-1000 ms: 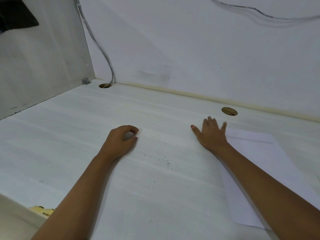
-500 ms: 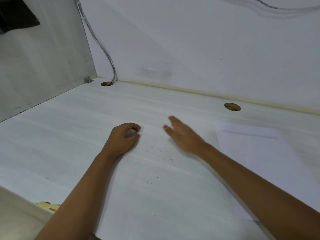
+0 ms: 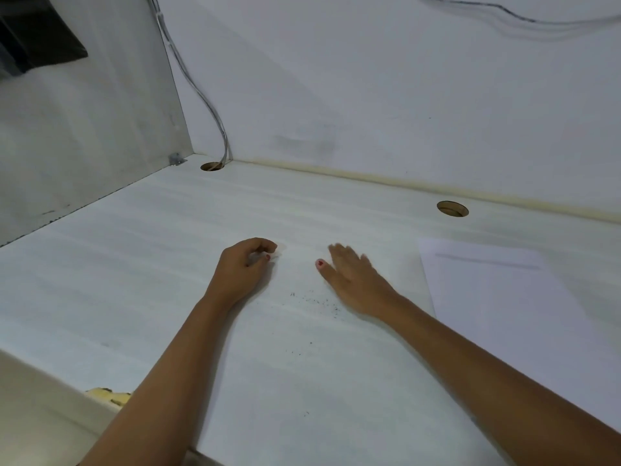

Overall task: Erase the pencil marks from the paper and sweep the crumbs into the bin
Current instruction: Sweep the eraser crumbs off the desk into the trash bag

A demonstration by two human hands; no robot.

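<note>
Dark eraser crumbs (image 3: 314,301) lie scattered on the white surface between my two hands, with a few more specks nearer me. My left hand (image 3: 243,270) rests on the desk, its fingers curled round a small white eraser (image 3: 268,256). My right hand (image 3: 353,280) lies flat with straight fingers, just right of the crumbs, its edge close to them. The sheet of paper (image 3: 504,297) lies to the right of that hand, with a faint line near its top. No bin is in view.
The white desk (image 3: 134,264) meets a side panel on the left and a wall at the back. Two cable holes (image 3: 212,166) (image 3: 452,208) sit near the wall, with a cable (image 3: 201,92) entering the left one. Something yellowish (image 3: 107,396) shows below the desk's front edge.
My right hand left the paper and slid left across the desk to the crumbs. My left hand stayed put, still gripping the eraser.
</note>
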